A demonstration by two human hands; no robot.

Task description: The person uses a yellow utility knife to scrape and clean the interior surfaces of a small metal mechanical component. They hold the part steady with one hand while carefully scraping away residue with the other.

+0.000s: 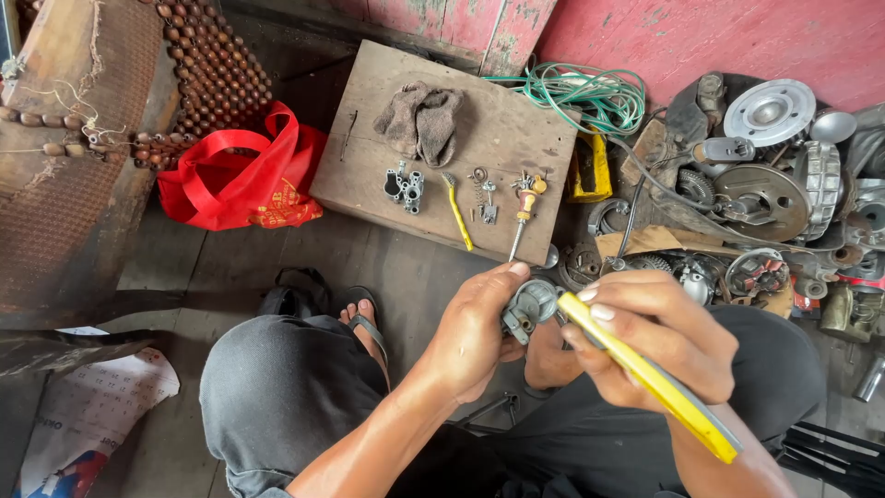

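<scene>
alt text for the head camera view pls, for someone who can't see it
Seen from above, a seated person's left hand holds a small grey metal engine part while the right hand works at it with a yellow-handled tool. Ahead, a wooden board carries a rag, a yellow brush and a screwdriver, with a red bag to its left.

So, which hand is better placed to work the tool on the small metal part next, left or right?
Probably the right hand: it already grips the yellow-handled tool with its tip at the grey metal part. The left hand is wrapped around that part, steadying it, so it is not free.
</scene>
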